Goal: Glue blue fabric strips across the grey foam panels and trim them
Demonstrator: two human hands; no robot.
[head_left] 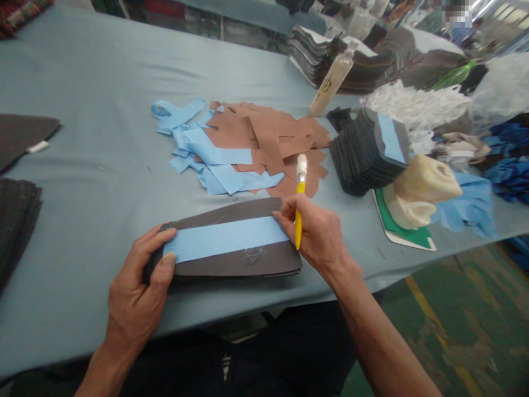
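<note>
A folded dark grey fabric piece (231,264) lies near the table's front edge, a light blue ribbed strip (227,237) along its middle. Loose thread (254,253) sits on the grey cloth below the strip. My left hand (140,275) is closed round the left end, thumb on top of the strip's end. In my right hand (316,231) is a yellow-handled brush (300,207), its white-coated bristles pointing away from me. The thumb and fingertips of that same hand touch the right end of the strip and the cloth.
Brown fabric pieces (268,135) and blue strips (219,160) lie behind the work. To the right stand a dark fabric stack (367,154), a cream-coloured container (425,182) on a green board (388,220), and a bottle (333,80). More dark cloth (16,226) lies left.
</note>
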